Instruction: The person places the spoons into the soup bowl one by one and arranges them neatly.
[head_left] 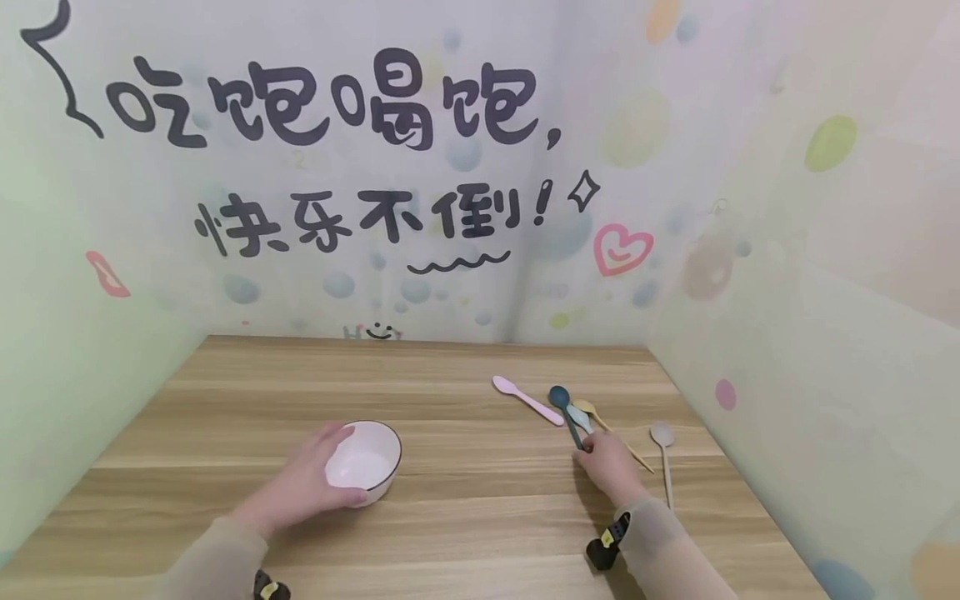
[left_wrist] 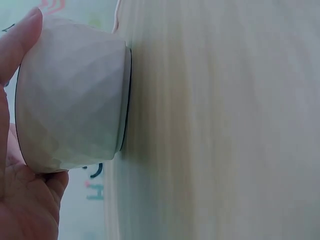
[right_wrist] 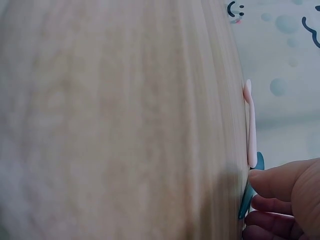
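My left hand grips a white bowl with a dark rim, thumb on the near side and fingers round the far side. In the left wrist view the faceted outer wall of the bowl shows, its base close over the wood. On the right, my right hand pinches the handle of a dark teal spoon, whose head points away from me. A light blue spoon and a yellow spoon lie right beside it, partly covered. The right wrist view shows the thumb at the teal spoon.
A pink spoon lies left of the teal one, and a beige spoon lies farther right. The wooden table meets a printed wall at the back and walls on both sides.
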